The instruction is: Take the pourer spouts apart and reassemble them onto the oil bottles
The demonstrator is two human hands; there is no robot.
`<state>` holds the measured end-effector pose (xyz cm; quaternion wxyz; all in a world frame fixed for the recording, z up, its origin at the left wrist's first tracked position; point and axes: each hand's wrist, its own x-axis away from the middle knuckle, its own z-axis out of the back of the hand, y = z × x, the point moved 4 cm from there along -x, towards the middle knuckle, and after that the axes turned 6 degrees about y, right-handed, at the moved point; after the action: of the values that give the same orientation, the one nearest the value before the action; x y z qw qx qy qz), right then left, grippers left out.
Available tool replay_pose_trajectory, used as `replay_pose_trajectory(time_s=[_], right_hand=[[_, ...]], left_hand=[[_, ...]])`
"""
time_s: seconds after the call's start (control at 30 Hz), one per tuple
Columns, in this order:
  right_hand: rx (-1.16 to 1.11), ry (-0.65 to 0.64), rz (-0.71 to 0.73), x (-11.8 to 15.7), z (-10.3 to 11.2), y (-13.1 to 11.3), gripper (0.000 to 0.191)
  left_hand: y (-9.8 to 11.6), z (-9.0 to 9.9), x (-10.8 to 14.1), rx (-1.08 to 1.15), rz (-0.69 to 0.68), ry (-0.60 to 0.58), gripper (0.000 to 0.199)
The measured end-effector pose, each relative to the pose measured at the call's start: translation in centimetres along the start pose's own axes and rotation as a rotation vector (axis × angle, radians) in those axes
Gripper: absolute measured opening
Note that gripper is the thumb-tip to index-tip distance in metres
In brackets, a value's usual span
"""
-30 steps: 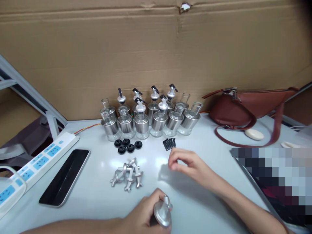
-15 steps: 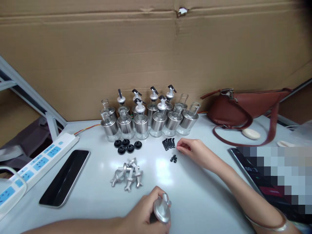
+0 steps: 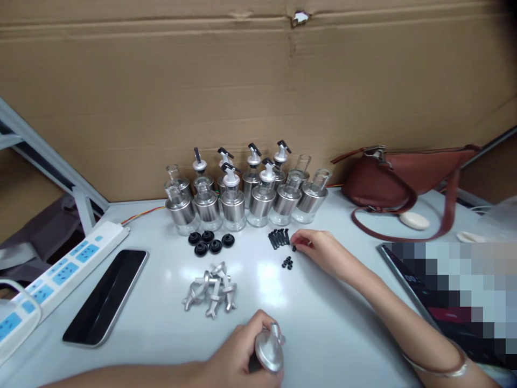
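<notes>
Metal spout [image 3: 268,351], seen over the near tabletop [image 3: 161,334], is gripped in the left hand [image 3: 238,349]; rightward, black levers [image 3: 278,238] lie behind small black pieces [image 3: 287,263]; the right hand [image 3: 325,252] pinches a dark bit [image 3: 294,248].

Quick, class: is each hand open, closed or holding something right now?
Left hand: closed, holding a silver spout piece.
Right hand: closed, pinching a small black piece.

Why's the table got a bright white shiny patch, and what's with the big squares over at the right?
Head view: light, probably from above, reflects off the smooth tabletop, making glare right of the silver spouts; head view: blocky squares cover part of the dark screen, hiding details.
</notes>
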<state>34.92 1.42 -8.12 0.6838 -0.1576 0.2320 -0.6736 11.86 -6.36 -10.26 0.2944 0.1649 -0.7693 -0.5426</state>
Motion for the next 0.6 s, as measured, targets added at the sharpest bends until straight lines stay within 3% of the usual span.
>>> replay_pose_trajectory(time_s=[0.3,0.6], right_hand=[[0.028,-0.050,0.051,0.20,-0.08,0.08,0.025],[0.035,-0.087,0.018,0.21,-0.22,0.05,0.019]], left_hand=[[0.18,-0.02,0.10,-0.007,0.017,-0.005,0.027],[0.69,-0.09,0.04,-0.033,-0.001,-0.004,0.024]])
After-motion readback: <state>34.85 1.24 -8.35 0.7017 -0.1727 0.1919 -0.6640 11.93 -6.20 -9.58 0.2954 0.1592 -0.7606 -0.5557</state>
